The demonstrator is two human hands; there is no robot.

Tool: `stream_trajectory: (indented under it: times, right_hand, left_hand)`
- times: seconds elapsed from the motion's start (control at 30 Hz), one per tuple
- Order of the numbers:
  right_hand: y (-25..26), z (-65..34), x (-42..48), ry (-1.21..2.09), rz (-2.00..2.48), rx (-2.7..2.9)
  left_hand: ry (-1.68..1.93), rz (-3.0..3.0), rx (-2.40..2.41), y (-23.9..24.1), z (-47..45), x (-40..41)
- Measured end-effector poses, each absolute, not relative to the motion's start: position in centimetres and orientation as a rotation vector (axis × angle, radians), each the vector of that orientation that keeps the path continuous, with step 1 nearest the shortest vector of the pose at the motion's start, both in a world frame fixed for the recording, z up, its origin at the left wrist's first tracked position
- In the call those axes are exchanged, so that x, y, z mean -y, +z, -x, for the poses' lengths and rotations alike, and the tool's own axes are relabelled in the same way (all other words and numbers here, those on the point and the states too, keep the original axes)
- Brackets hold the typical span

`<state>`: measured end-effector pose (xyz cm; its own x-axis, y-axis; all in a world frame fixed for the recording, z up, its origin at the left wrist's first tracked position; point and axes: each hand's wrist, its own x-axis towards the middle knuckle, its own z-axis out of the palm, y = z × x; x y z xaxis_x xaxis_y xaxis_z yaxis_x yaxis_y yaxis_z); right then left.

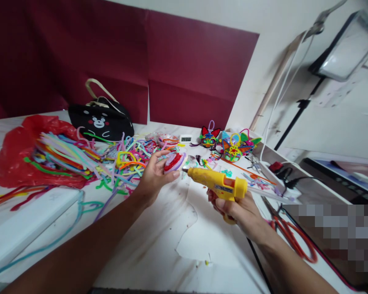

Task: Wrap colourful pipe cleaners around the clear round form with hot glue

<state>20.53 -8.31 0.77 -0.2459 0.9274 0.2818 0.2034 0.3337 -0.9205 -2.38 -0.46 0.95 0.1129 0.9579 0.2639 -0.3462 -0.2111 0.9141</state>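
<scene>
Found at far left, on the white table, a red plastic bag lying open, with a tangled heap of coloured pipe cleaners spilling out of it toward the middle. Noted a black bear-face bag standing behind the heap, against the dark red backdrop.

Held up just right of the heap, above the table, in the left hand: a coiled piece of pink and red pipe cleaner, fingers curled behind it and thumb pressed along its lower edge. Spotted a small digital clock on the table beyond it.

Gripped in the right hand, fingers wrapped tight round the handle: a yellow glue gun, nozzle aimed left and just beside the coiled piece; could not tell whether touching.

Saw further back two cat-face ornaments side by side, then a power strip at the table's right edge and a red cable looping below it.
</scene>
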Motion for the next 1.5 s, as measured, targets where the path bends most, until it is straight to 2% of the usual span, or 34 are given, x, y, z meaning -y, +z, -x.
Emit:
stream_trajectory:
  times: [0.27, 0.5, 0.87, 1.23, 1.5]
  right_hand:
    - [1.5, -20.3, 9.3, 0.573, 1.145, 1.934]
    - [2.4, -19.6, 9.3, 0.431, 1.123, 1.950]
    - [2.6, -19.3, 9.5, 0.460, 1.088, 1.963]
    - [2.3, -19.6, 8.9, 0.353, 1.054, 1.935]
    - [2.5, -19.1, 9.3, 0.435, 0.960, 1.964]
  left_hand:
    - [1.419, -1.206, -0.729, 0.8, 2.4, 0.3]
    - [1.423, -1.203, -0.736, 0.7, 2.4, 0.1]
    - [1.431, -1.223, -0.714, 0.6, 2.5, 0.1]
    - [1.431, -1.239, -0.688, 0.3, 2.6, -0.1]
    - [1.438, -1.258, -0.684, 0.3, 2.6, -0.1]
